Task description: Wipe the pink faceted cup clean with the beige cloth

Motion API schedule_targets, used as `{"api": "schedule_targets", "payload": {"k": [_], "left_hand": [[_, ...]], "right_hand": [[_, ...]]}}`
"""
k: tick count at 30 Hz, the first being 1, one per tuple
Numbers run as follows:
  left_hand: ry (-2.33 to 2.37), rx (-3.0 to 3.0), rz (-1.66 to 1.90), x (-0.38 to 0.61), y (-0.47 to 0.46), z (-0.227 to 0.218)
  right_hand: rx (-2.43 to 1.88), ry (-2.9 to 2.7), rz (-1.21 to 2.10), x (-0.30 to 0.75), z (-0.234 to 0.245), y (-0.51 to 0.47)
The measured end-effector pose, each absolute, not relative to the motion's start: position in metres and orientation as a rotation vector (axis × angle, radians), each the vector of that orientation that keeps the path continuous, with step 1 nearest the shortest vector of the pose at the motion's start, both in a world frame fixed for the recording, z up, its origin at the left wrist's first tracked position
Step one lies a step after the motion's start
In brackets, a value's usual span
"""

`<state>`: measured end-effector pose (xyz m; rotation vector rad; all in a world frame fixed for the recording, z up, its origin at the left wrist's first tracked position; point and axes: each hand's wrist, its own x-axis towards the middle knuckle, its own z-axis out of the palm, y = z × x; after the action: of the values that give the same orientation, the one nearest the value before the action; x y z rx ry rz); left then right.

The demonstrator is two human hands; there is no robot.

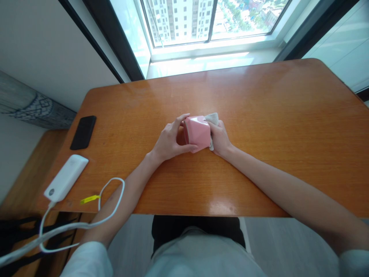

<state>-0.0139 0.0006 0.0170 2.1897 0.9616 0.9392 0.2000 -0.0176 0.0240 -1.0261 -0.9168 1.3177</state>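
A glossy pink faceted object (198,132), shaped like a small pot or cup, is tilted on its side between my hands above the middle of the wooden table (273,111). My left hand (173,140) grips it from the left, thumb along the near side and fingers over the far side. On the right, my right hand (219,135) is closed on a pale grey cloth (212,118) pressed against the pink object's right end. The fingertips of my right hand are hidden behind the object and cloth.
A black phone (83,132) lies at the table's left edge. Nearer me is a white power bank (66,177), whose white cable (86,226) loops across my left forearm and carries a yellow tag (89,199). Beyond the far edge is a window (210,23).
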Motion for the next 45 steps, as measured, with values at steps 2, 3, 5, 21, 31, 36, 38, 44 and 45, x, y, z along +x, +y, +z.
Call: {"api": "schedule_targets", "payload": {"k": [2, 3, 5, 21, 31, 36, 38, 44, 45], "left_hand": [[0.995, 2.148, 0.917, -0.013, 0.000, 0.017], [1.009, 2.137, 0.907, -0.012, 0.000, 0.018], [1.041, 2.119, 0.890, -0.011, -0.001, 0.019], [1.095, 2.106, 0.956, -0.007, 0.000, 0.018], [0.572, 2.510, 1.064, -0.017, 0.003, 0.014], [0.591, 2.652, 1.011, -0.018, 0.006, 0.009], [0.628, 2.658, 0.995, -0.018, 0.006, 0.006], [0.658, 2.656, 1.015, -0.018, 0.003, 0.013], [0.664, 2.645, 1.024, -0.017, 0.003, 0.015]], "right_hand": [[-1.017, -0.940, 1.322, 0.200, 0.026, -0.018], [-1.013, -0.947, 1.322, 0.200, 0.026, -0.018], [-1.009, -0.948, 1.319, 0.200, 0.028, -0.018], [-1.041, -0.971, 1.313, 0.201, 0.028, -0.020], [-1.026, -0.913, 1.350, 0.197, 0.035, -0.021], [-1.049, -0.897, 1.352, 0.198, 0.032, -0.020], [-1.051, -0.900, 1.355, 0.198, 0.031, -0.020], [-1.017, -0.936, 1.342, 0.199, 0.028, -0.019], [-1.020, -0.946, 1.337, 0.200, 0.028, -0.019]]}}
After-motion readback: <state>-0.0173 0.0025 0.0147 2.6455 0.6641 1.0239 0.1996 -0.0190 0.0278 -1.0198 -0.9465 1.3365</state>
